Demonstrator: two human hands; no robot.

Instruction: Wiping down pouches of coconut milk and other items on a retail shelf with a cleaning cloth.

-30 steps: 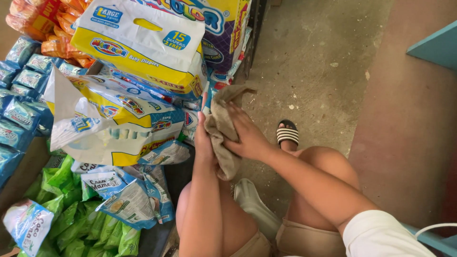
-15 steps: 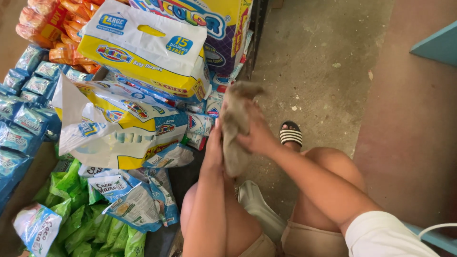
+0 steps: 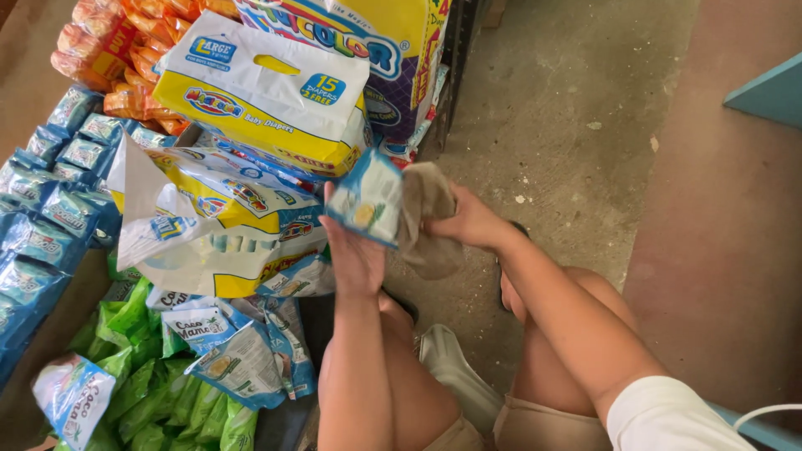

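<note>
A: What does the left hand [image 3: 355,255] hold?

B: It holds a small blue and white packet [image 3: 365,199]. The fingers are closed around its lower edge, and the packet stands almost upright, with its printed face toward the camera.

A: And the right hand [image 3: 468,221]?

B: The right hand grips a grey-brown cloth [image 3: 428,219]. The cloth is bunched in the closed fingers and it touches the right side of the packet. One part of the cloth hangs down below the hand.

A: Where is all this?

B: Both hands are above the knees of the person, who is low over a grey concrete floor [image 3: 551,108]. The packet and the cloth are just beside a stack of goods on the left.

A: What is in the stack?

B: On top there is a big white and yellow diaper pack [image 3: 259,100] with a handle hole. Under it lies another pack of the same kind [image 3: 209,225], torn open. Behind is a large yellow and purple bag [image 3: 393,58]. At the far left are rows of blue sachets [image 3: 50,209], at the top orange snack bags [image 3: 92,58], and at the bottom green packets [image 3: 159,401] with some blue and white pouches [image 3: 242,359] lying on them.
</note>
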